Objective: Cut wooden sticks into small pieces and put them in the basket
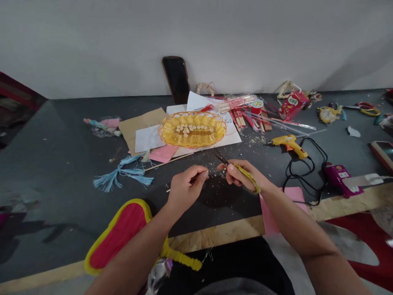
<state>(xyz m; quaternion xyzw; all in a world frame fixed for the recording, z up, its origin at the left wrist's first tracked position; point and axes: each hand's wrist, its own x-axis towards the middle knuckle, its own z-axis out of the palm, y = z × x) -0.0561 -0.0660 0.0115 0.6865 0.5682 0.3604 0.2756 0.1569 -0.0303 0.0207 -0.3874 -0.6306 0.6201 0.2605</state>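
My left hand [188, 185] is closed in a pinch above the dark table; what its fingertips hold is too small to make out. A thin stick [168, 190] shows beside that hand. To the right, my right hand [241, 173] is wrapped round scissors with yellow handles [254, 184]; their dark blades point up and left. Small pale crumbs [215, 186] lie scattered on the table between and below the hands. Beyond both hands, a yellow woven basket [172, 137] with an orange edge holds small cream-coloured pieces [185, 130].
A phone [177, 78] leans on the wall. Right of the basket lie a thread spool [257, 107], a yellow glue gun [288, 143] and its black cord. Blue tassels [123, 174] are at left, a red-and-yellow fan-shaped piece [123, 233] at the near edge.
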